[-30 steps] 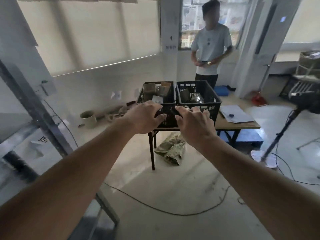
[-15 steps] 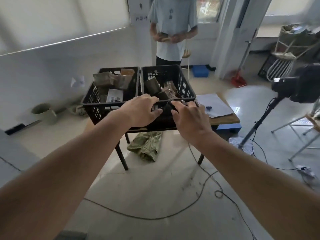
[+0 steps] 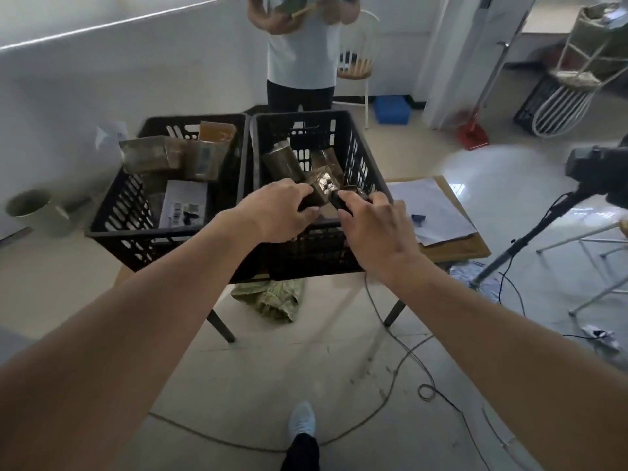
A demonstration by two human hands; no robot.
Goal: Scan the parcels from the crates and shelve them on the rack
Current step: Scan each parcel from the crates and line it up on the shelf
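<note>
Two black crates stand side by side on a small table. The left crate (image 3: 136, 212) holds several brown parcels (image 3: 146, 158) and a white label sheet. More brown parcels (image 3: 282, 163) lie in the right crate (image 3: 353, 144). My left hand (image 3: 272, 212) reaches over that crate's near rim, its fingers and thumb curled on the near end of a dark brown taped parcel (image 3: 323, 183). Just right of it, my right hand (image 3: 377, 229) grips a small black scanner (image 3: 339, 202), which points toward the parcel.
A person (image 3: 302, 45) stands behind the crates. White papers (image 3: 431, 209) lie on the wooden table (image 3: 455, 251). A camera tripod (image 3: 530, 236) stands at the right, cables trail over the floor, and a green sack (image 3: 272, 297) lies under the table.
I have walked up to the table, so the crates are much nearer. Both hands have moved from in front of the crates to over the right crate's near rim, the left one onto a parcel.
</note>
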